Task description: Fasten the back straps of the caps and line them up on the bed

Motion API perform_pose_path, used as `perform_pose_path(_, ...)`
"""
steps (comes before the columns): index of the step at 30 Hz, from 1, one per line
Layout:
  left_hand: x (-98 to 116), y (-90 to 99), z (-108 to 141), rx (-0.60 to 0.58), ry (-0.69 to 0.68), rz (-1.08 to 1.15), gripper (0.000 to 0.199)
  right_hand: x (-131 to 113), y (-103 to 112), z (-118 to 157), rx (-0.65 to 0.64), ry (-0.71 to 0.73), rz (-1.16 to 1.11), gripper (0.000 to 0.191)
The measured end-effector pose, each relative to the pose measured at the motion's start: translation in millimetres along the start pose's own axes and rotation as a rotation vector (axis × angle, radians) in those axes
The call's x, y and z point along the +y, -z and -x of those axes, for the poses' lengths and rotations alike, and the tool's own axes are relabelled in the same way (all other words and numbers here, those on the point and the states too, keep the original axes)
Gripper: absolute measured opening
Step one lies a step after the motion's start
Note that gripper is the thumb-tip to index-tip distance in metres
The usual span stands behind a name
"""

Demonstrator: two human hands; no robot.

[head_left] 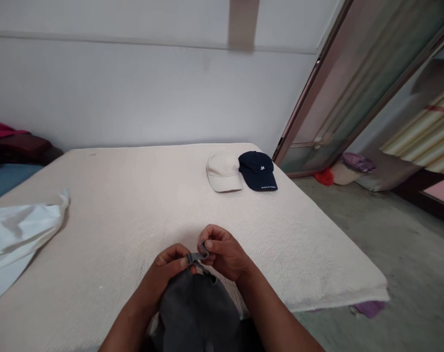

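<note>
Both hands [169,264] [225,251] on the gray strap [197,255] of a dark cap [200,308]

I have my left hand [171,261] at the far left edge of the grey cap [200,310], thumb and fingers pinched together; my right hand [225,252] sits just beyond its far right edge, fingers curled in against the thumb. My left forearm [132,313] and right forearm [271,303] slant inward along either side of it.

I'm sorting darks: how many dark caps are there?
2: the navy cap, beside the cream cap; the grey cap, its strap held by the left hand and right hand.
</note>
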State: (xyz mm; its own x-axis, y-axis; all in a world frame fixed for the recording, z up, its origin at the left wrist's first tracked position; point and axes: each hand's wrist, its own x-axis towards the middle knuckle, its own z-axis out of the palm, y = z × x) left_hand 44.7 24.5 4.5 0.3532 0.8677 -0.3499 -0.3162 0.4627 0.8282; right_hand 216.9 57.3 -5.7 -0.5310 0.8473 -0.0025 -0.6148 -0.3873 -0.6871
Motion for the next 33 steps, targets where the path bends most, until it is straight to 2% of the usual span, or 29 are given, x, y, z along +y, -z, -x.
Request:
perform_pose_path(3, -5.0, 3.0, -4.4, 0.030, 0.012, -0.041, 0.016, 1.8, 6.5, 1.4, 0.086, -0.013, 0.077, 0.018)
perform_pose_path(8, -11.8, 1.0, -3.9, 0.013, 0.004, -0.088, 0.015, 1.5, 10.6, 6.8, 0.115, -0.021, 0.140, 0.017)
perform_pose_path(19, -10.4, -8.0, -0.6, -0.033, 0.036, -0.038, 0.012, -0.8, 12.0, 7.9, 0.102, -0.032, 0.154, 0.019)
perform_pose_path(22, -9.3, -10.0, 2.2, -0.002, 0.043, -0.039, 0.013, -0.5, 10.7, 7.6, 0.089, -0.031, 0.121, 0.020)
perform_pose_path(27, -12.6, -5.0, 3.4, 0.049, 0.035, -0.101, 0.016, 0.4, 7.8, 8.2, 0.027, -0.045, 0.108, 0.021)
perform_pose_path(33, -16.7, 2.8, 1.4, 0.051, 0.025, -0.128, 0.018, 2.9, 5.9, 4.7, 0.049, -0.058, 0.127, 0.020)
